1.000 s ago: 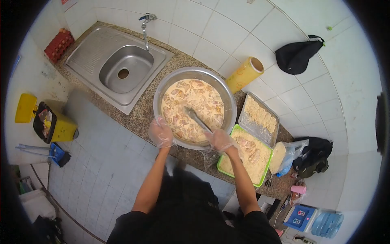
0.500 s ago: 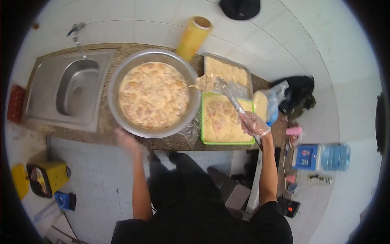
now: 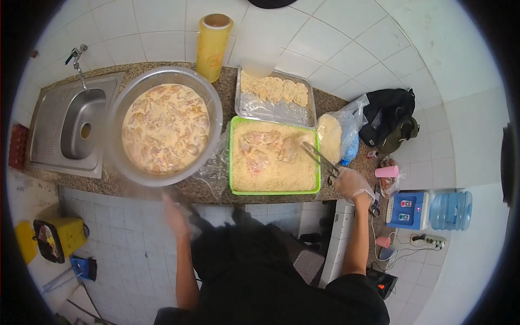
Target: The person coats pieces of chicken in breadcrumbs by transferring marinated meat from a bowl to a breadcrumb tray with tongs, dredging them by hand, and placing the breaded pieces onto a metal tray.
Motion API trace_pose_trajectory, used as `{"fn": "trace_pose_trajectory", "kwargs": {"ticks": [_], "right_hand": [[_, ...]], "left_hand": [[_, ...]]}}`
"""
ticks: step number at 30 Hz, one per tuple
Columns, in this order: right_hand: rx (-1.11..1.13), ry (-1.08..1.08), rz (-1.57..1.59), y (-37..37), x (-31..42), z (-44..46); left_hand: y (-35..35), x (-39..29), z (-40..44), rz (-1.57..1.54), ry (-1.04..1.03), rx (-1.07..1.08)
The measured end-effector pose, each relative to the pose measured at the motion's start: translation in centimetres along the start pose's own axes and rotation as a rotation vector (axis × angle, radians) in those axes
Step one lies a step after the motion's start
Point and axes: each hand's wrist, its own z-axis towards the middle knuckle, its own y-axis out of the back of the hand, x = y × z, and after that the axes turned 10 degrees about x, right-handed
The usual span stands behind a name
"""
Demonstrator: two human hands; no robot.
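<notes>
In the head view, the right hand, in a clear plastic glove, grasps long metal tongs, their arms apart over the right side of a rectangular bright-green tray. There, wet pinkish meat pieces lie on pale crumbs, one just beside the tong tips. The left hand is blurred near a wide round metal basin; I cannot tell its grip.

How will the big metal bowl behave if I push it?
The metal bowl is likely heavy: wet, chunky mixture spreads wide inside. That would probably slosh, but doesn't reach the top, so gentle pushes may not spill it.
</notes>
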Motion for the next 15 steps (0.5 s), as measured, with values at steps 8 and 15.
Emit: {"fn": "trace_pose_trajectory", "kwargs": {"ticks": [8,15], "right_hand": [[-0.079,0.524,0.378,4.4,11.8,3.8],[-0.119,0.79,0.414,6.7,33.5,9.2]], "left_hand": [[-9.9,-3.4,-9.9,0.102,0.183,-0.036],[-13.0,-6.4,-12.3,-0.458,0.244,0.161]]}}
